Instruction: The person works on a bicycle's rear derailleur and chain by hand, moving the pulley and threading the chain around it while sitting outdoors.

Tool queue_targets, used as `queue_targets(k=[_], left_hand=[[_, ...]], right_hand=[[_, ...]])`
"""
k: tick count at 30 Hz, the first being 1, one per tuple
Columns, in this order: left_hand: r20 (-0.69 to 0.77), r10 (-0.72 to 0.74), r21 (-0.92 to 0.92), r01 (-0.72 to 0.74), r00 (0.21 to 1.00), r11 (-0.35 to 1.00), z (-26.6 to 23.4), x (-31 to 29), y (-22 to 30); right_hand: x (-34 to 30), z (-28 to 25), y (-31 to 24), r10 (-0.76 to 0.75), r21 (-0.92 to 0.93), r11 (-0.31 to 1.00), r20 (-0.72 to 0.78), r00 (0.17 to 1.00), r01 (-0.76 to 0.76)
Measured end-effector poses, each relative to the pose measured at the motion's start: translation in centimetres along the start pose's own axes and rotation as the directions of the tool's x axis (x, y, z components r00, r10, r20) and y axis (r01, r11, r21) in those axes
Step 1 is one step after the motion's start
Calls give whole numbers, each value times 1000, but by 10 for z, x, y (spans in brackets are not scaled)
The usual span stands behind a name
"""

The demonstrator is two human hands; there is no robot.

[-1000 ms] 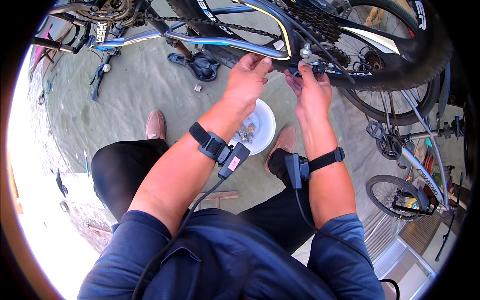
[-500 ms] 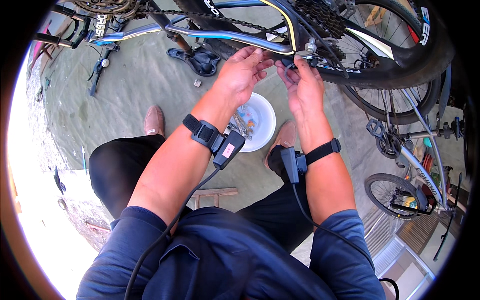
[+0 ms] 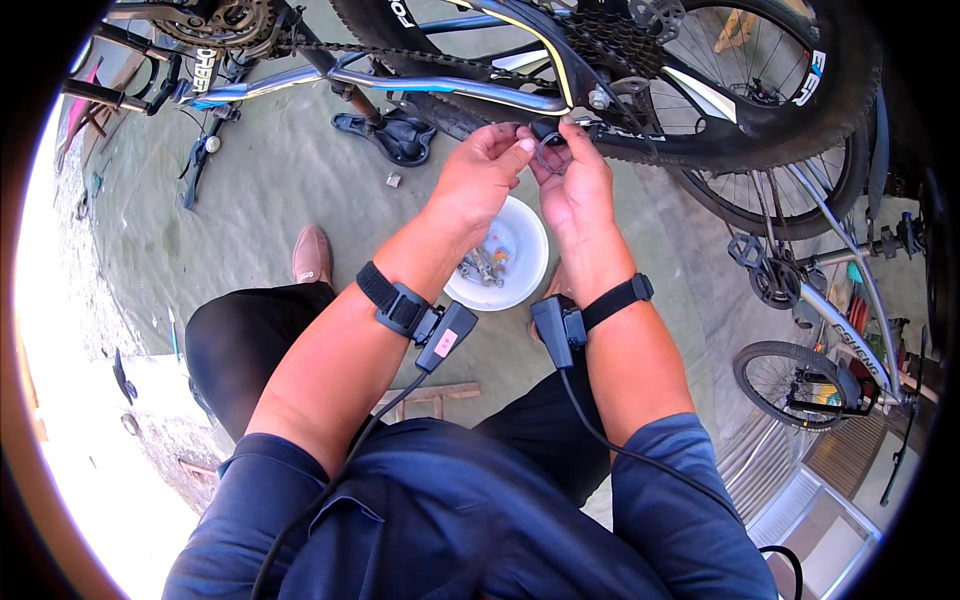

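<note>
A blue and black bicycle frame (image 3: 450,90) stands upside down, its saddle (image 3: 385,135) on the floor. Close below its rear end, beside the cassette (image 3: 610,45), both of my hands meet. My right hand (image 3: 578,185) is closed on a thin dark cable (image 3: 543,158) bent into a loop, with a small black part (image 3: 545,130) at the fingertips. My left hand (image 3: 478,175) pinches thumb to fingers right beside the loop; what lies in that pinch is hidden. Behind the fingertips is the rear wheel's tyre (image 3: 720,150).
Between my feet a white basin (image 3: 535,270) holds small metal parts. A low wooden stool (image 3: 440,393) is under me. Another bicycle (image 3: 830,310) lies or stands at the right. The chainrings (image 3: 235,20) are at the far left, and a small block (image 3: 393,180) lies near the saddle.
My hands have drawn closer together, the left fingertips coming up to the cable loop. The view has shifted slightly, and the bicycle appears a little further left.
</note>
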State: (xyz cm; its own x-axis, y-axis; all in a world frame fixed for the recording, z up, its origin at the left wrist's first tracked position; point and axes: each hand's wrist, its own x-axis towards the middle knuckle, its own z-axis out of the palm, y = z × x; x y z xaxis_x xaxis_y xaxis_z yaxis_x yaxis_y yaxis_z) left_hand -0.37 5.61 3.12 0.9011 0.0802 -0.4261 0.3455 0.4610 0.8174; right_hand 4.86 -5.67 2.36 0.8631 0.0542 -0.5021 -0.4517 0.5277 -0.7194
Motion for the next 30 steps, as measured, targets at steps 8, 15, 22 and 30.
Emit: queue_targets(k=[8, 15, 22, 30], left_hand=[[-134, -19, -110, 4, 991, 994, 35, 24, -17], [-22, -67, -147, 63, 998, 987, 29, 14, -11], [-1, -118, -263, 114, 993, 958, 32, 9, -12], [-142, 8, -291, -50, 990, 955, 37, 24, -25]], right_hand=[[-2, -9, 2, 30, -38, 999, 70, 997, -28], [-6, -21, 8, 32, -135, 991, 64, 997, -23], [-8, -27, 6, 127, -292, 951, 60, 990, -104], [-8, -39, -15, 238, -355, 916, 104, 966, -188]])
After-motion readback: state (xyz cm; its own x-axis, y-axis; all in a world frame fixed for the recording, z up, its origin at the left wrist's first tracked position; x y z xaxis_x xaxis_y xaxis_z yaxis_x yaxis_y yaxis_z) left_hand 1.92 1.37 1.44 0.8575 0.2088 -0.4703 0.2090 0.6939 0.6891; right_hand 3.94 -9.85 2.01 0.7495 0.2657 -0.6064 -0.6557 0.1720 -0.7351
